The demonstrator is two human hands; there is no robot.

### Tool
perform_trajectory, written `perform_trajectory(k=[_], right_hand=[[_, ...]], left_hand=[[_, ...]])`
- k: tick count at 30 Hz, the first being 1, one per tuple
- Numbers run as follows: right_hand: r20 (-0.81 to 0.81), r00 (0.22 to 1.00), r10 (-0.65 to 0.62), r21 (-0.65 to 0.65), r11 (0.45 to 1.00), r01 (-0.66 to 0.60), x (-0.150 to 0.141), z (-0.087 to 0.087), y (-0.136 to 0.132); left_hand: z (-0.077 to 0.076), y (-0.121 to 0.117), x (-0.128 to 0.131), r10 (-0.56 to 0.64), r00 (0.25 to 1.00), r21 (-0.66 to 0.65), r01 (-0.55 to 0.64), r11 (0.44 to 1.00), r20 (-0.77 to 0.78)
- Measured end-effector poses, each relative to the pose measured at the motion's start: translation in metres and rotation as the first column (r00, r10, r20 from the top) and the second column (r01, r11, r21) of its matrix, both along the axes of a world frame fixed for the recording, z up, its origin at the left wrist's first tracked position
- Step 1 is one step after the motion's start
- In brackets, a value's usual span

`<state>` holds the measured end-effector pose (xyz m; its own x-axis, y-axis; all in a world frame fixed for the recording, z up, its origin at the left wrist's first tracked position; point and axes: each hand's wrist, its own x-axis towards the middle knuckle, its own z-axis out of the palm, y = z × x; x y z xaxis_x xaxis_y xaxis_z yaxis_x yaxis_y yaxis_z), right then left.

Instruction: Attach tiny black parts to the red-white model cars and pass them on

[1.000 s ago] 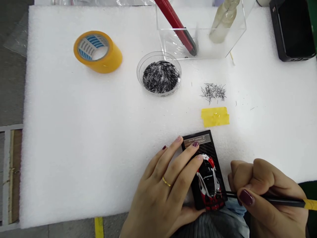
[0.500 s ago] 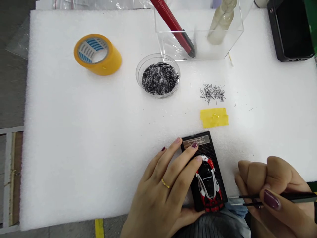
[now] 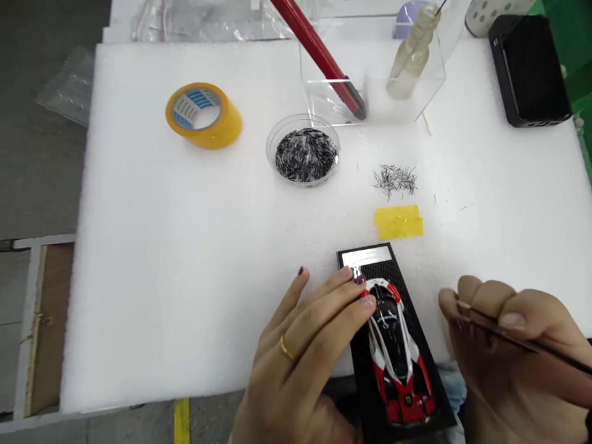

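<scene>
A toy-sized red, white and black model car (image 3: 393, 336) sits on a black display base (image 3: 385, 269) with a silvery label at its far end. My left hand (image 3: 296, 364) grips the base from the left, fingertips lying over its edge and against the car's front left side; its thumb is hidden. To the right of the base, my right hand (image 3: 522, 345) is curled around dark, thin tweezers (image 3: 546, 349). Their tips lie by my bent fingers, and I cannot make out anything between them. Beyond the base lies a yellow tape patch (image 3: 398, 222).
Behind the patch is a pile of short black bristles (image 3: 395, 179), near a round clear dish (image 3: 271, 148) full of them. A yellow tape roll (image 3: 226, 126) stands left. At the back, a clear box (image 3: 324, 102) holds a red cutter (image 3: 319, 52) and a small bottle (image 3: 409, 65).
The base with the car has come closer and tilted, showing more of the car. My right hand has turned, and the tweezers now point up and left, away from the car. The view has shifted.
</scene>
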<state>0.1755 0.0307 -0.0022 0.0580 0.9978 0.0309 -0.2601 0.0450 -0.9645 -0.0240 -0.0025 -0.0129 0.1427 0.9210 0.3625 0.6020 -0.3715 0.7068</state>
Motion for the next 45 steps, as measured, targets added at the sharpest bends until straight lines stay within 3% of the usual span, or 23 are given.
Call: perform_trajectory(k=[3,8,12,25,30,37,45], right_hand=[[0.071,0.997,-0.036,0.145,0.989,0.025,-0.004,0.002,0.009],[-0.113,0.993,-0.019,0.065,0.998,0.026,-0.025,0.012,0.024],[-0.074,0.997,-0.017,0.070,0.997,0.022,-0.037,0.013,0.030],[-0.039,0.999,0.022,0.016,1.000,-0.021,-0.037,0.012,0.030],[-0.082,0.997,0.012,0.028,1.000,-0.009,-0.040,0.011,0.030],[-0.114,0.993,0.025,-0.004,1.000,-0.026,-0.039,0.013,0.033],[-0.129,0.992,-0.005,0.100,0.995,0.018,-0.042,0.012,0.030]], left_hand=[[-0.002,0.001,0.005,0.045,0.988,0.018,-0.048,0.999,0.145],[-0.005,0.009,0.011,0.088,0.950,-0.007,-0.090,0.996,0.300],[-0.005,0.013,0.016,0.107,0.928,0.008,-0.117,0.993,0.357],[-0.008,0.013,0.015,0.070,0.919,0.017,-0.084,0.996,0.389],[-0.002,0.012,0.018,0.156,0.922,-0.084,-0.135,0.987,0.354],[-0.007,0.015,0.014,0.102,0.921,0.000,-0.110,0.994,0.376],[-0.006,0.016,0.017,0.106,0.925,0.016,-0.120,0.993,0.364]])
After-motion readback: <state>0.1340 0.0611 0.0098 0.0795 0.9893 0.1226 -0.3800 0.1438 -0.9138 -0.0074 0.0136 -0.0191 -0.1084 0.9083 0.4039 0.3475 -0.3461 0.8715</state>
